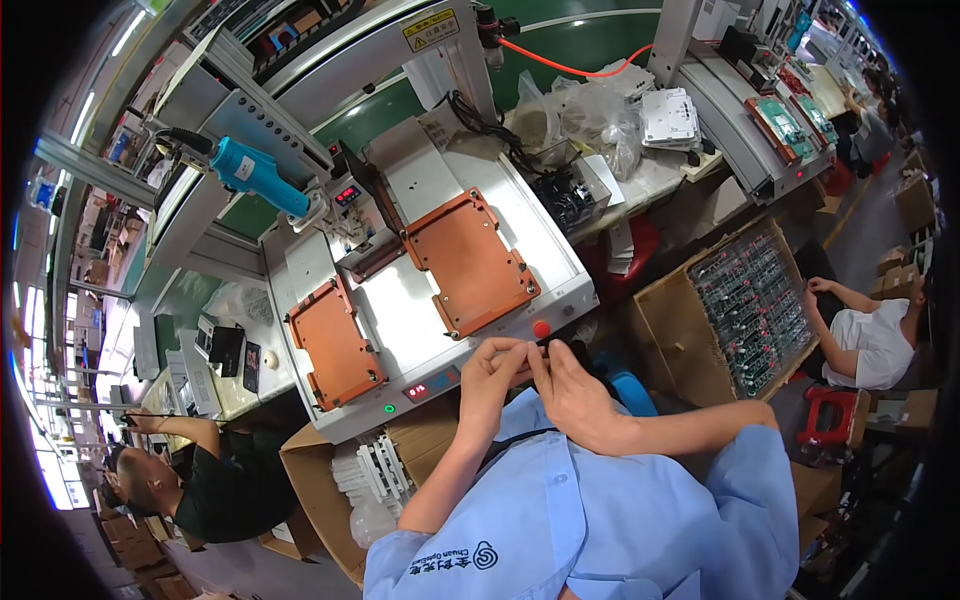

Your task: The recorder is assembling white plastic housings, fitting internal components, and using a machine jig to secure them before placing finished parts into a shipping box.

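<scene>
My left hand [488, 388] and my right hand [582, 398] meet in front of my chest, just off the front edge of a white bench machine [545, 345]. Both have their fingertips pinched together and touching. Whatever small thing may be between them is too small to make out. Beyond the hands, two orange-brown fixture plates [478, 262] lie on the machine bed, the left plate [335, 345] smaller in view. Neither plate has a part on it. The machine's red button [541, 328] is right beside my fingertips.
A blue electric screwdriver [262, 178] hangs on the machine's head at left. A carton of circuit boards [755, 305] stands at right; another carton [415, 445] with white parts is by my left forearm. Co-workers sit on both sides, near a red stool [830, 418].
</scene>
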`<action>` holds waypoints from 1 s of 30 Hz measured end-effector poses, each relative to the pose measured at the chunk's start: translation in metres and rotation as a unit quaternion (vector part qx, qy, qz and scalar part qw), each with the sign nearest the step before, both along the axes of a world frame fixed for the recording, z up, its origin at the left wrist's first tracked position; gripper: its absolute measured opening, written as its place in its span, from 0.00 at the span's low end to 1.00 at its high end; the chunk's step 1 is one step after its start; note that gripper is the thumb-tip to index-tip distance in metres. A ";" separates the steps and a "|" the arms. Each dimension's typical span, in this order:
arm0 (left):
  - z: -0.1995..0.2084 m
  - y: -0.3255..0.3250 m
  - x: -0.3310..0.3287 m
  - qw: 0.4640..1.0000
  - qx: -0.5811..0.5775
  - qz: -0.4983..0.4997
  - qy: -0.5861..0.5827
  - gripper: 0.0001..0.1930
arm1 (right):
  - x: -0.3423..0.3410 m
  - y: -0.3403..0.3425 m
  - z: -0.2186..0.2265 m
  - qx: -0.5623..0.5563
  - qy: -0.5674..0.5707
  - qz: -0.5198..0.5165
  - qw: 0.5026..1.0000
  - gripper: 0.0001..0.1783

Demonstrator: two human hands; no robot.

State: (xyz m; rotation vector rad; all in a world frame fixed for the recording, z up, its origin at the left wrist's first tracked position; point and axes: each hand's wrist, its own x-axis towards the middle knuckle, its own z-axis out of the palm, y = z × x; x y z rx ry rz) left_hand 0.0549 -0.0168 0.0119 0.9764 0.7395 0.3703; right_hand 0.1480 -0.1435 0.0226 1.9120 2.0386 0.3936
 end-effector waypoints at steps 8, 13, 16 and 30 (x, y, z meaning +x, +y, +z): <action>-0.042 -0.003 -0.009 0.995 -0.065 -0.048 0.059 0.10 | -0.010 -0.002 -0.012 -0.177 -0.126 0.115 0.969 0.23; -0.060 -0.005 -0.017 0.977 -0.094 -0.148 0.118 0.10 | -0.014 0.004 -0.004 -0.322 -0.096 0.156 0.929 0.23; -0.060 0.000 -0.018 0.972 -0.116 -0.176 0.103 0.10 | -0.012 -0.001 -0.012 -0.287 -0.106 0.167 0.937 0.25; -0.070 0.011 -0.033 0.978 -0.083 -0.159 0.104 0.10 | -0.029 0.005 -0.041 -0.208 -0.087 0.138 0.965 0.20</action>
